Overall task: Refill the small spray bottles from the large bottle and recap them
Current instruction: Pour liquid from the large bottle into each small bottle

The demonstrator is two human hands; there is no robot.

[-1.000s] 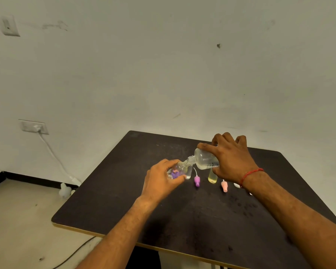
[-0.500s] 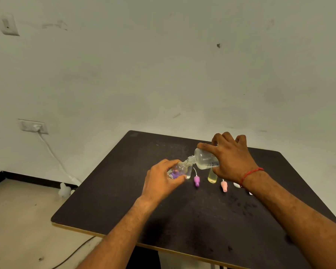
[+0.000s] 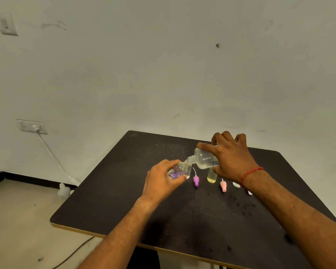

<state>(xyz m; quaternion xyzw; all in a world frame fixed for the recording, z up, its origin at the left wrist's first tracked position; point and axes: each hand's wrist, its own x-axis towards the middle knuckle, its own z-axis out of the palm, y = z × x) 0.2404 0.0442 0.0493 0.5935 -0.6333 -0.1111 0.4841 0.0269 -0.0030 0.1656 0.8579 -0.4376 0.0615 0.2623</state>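
Observation:
My right hand [image 3: 231,158] grips the large clear bottle [image 3: 204,159], tipped on its side with its neck pointing left and down. Its mouth meets the open top of a small clear bottle with a purple print [image 3: 177,170], held tilted in my left hand [image 3: 161,179]. A small bottle of yellowish liquid [image 3: 211,176] stands uncapped under the large bottle. A purple spray cap [image 3: 196,180] and a pink spray cap [image 3: 223,186] lie on the dark table [image 3: 124,200], each with a thin white tube. Another small clear bottle [image 3: 189,172] stands partly hidden behind my left hand.
A white object [image 3: 236,184] lies half hidden by my right wrist, and another white piece [image 3: 250,192] lies beside my forearm. The wall is just behind the table. A wall socket [image 3: 32,126] with a white cable and a white adapter [image 3: 63,190] on the floor are at the left.
Both hands hold the same pose; the large bottle stays tipped into the small one. No clear movement.

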